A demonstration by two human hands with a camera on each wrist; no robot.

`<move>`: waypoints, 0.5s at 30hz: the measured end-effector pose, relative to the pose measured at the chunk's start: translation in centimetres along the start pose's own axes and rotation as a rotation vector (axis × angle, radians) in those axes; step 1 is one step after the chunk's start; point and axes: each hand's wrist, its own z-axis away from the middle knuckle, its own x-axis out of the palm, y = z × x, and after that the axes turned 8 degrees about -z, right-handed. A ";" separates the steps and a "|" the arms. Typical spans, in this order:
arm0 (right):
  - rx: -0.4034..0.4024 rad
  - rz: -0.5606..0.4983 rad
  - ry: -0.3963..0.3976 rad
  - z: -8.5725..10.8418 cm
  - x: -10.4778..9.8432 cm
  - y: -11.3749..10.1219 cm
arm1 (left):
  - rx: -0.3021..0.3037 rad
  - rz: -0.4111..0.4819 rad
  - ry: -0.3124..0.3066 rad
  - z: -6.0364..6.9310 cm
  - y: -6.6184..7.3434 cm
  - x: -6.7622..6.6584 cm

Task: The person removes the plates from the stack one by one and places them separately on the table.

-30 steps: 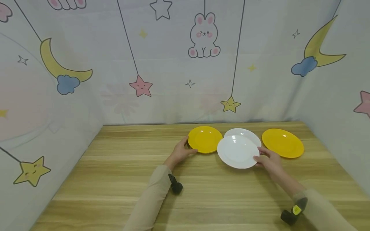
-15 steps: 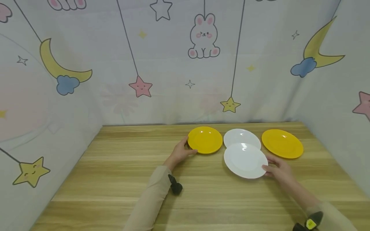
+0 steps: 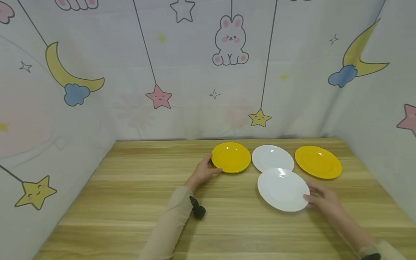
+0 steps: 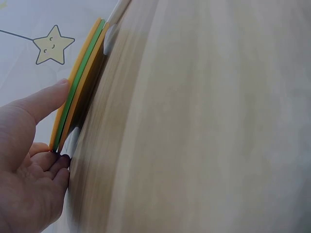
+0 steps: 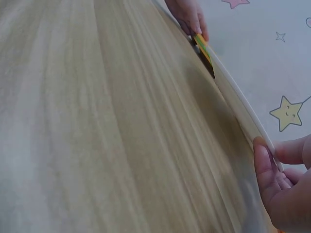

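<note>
My left hand (image 3: 202, 171) grips the left rim of a stack of plates (image 3: 230, 157); the top one is yellow. In the left wrist view the stack's edge (image 4: 80, 85) shows a green plate between two yellow-orange ones, with my thumb at the rim and my fingers beneath. My right hand (image 3: 327, 203) pinches the right rim of a white plate (image 3: 284, 190), thumb on top. That plate is held above the tabletop, and in the head view it overlaps the near edge of another white plate (image 3: 272, 157) lying behind it.
Farther right on the wooden table (image 3: 136, 202) lies another yellow plate (image 3: 318, 162). A pale printed cloth (image 3: 188, 68) hangs along the table's back edge and both sides. Bare wood stretches to the left and in front.
My right hand has drawn the white plate toward me and to the right, uncovering more of the white plate behind. My left hand and its stack have stayed put.
</note>
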 end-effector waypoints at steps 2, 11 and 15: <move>0.005 0.012 0.001 0.2 -0.1 0.2 | -0.002 -0.002 0.001 0.0 0.0 0.0; -0.018 0.043 -0.015 0.9 -1.0 1.2 | -0.016 0.007 -0.001 0.1 0.0 0.1; 0.006 0.083 -0.019 1.3 -1.5 1.6 | -0.030 0.020 -0.005 0.0 -0.1 0.2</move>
